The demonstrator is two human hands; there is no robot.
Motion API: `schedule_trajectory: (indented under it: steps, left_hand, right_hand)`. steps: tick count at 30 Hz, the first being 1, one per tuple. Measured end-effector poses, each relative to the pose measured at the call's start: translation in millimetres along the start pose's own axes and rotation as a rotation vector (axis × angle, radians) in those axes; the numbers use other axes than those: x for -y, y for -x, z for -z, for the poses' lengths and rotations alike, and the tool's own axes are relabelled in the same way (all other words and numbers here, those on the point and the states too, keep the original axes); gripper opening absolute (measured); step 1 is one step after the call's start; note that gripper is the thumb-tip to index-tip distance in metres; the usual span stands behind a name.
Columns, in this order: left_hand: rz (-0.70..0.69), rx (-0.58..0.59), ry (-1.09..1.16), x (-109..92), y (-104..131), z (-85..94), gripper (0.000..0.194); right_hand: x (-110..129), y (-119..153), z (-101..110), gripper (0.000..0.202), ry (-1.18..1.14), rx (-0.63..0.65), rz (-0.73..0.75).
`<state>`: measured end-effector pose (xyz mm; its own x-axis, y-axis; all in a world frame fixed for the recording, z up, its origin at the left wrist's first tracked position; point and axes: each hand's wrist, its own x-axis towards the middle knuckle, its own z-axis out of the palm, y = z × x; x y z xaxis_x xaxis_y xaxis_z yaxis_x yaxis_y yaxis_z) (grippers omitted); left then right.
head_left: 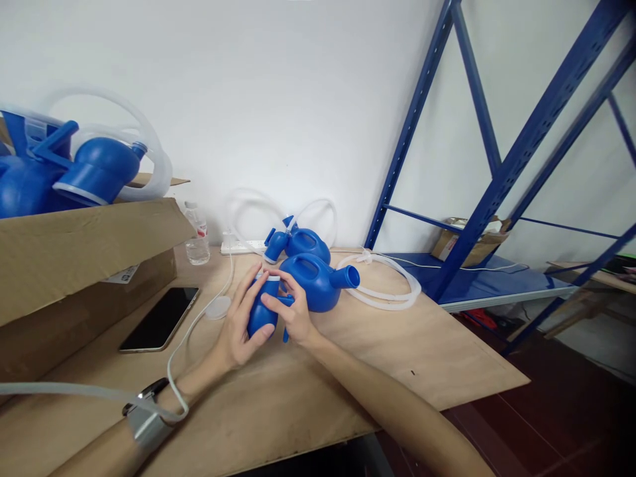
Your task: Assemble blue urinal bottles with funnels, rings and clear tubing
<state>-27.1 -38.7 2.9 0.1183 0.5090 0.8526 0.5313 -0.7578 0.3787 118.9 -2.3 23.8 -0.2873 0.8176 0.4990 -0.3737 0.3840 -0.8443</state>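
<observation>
Between my two hands is a blue plastic cup-shaped funnel (262,310) with a white rim at its top and a blue handle on its right. My left hand (242,323) wraps its left side, thumb across the front. My right hand (294,310) grips it by the rim and the handle. Just behind stands a blue plastic jug (314,283), its open spout pointing right. Farther back, another blue jug (309,245) sits with a similar blue cup (275,246) and a clear tube beside it. A translucent round lid (218,307) lies left of my hands.
A cardboard box (89,242) full of blue parts and tubing stands at left, near a black phone (159,319) and a water bottle (197,235). Coiled clear tubing (392,301) lies at right. A white cord runs to my left wrist. Blue shelving (477,278) borders the table's right side.
</observation>
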Motion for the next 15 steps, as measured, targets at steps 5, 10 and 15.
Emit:
schedule_trajectory:
  steps: [5, 10, 15]
  left_hand:
    - [-0.017, -0.080, -0.175, -12.8, -1.4, -6.6, 0.081]
    - [0.013, -0.193, -0.219, -18.6, -3.4, -15.0, 0.056]
    - [0.002, -0.251, -0.202, -18.7, -5.5, -9.7, 0.055]
  right_hand:
    - [4.1, -0.1, -2.3, 0.043, -0.032, -0.048, -0.044]
    - [2.1, -3.4, -4.9, 0.036, -0.074, -0.062, -0.124]
    - [14.1, -6.3, -4.0, 0.036, -0.016, 0.002, -0.049]
